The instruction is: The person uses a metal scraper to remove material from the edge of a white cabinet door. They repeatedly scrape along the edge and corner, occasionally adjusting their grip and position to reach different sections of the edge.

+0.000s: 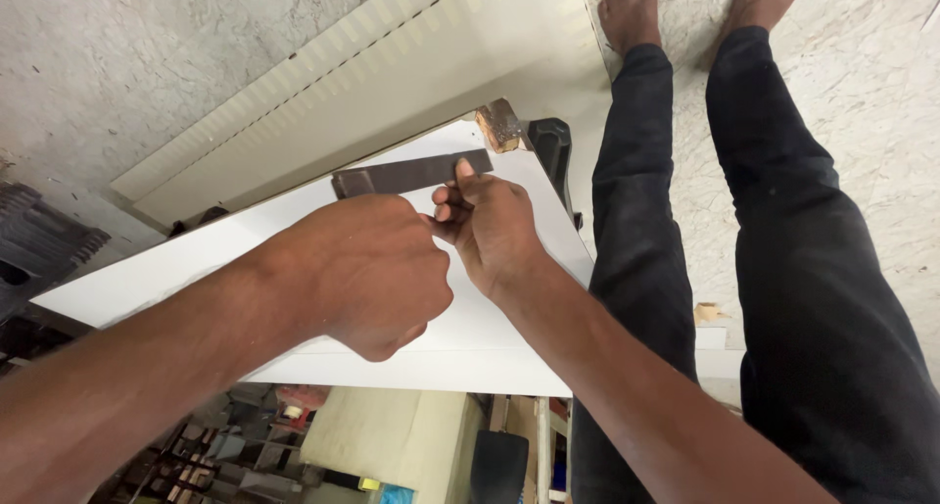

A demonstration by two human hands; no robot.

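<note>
Pressing a dark flat metal strip (411, 175) down on the white board (176, 259), near the board's far corner, beside a small wooden block (500, 124) and a black clamp (551, 146). Right hand (490, 225) pinching the strip's near end, thumb flat on top, fingers curled together. Left hand (367, 269) balled into a tight fist just beside the right, touching it; whether gripping anything inside, impossible to tell. Probably risking a slip here: the strip sliding sideways on the smooth board under uneven thumb pressure, or the board tipping at its overhanging edge above the cluttered shelves (245, 445). Bare feet (632, 9) lying close on the stone floor (881, 102).
</note>
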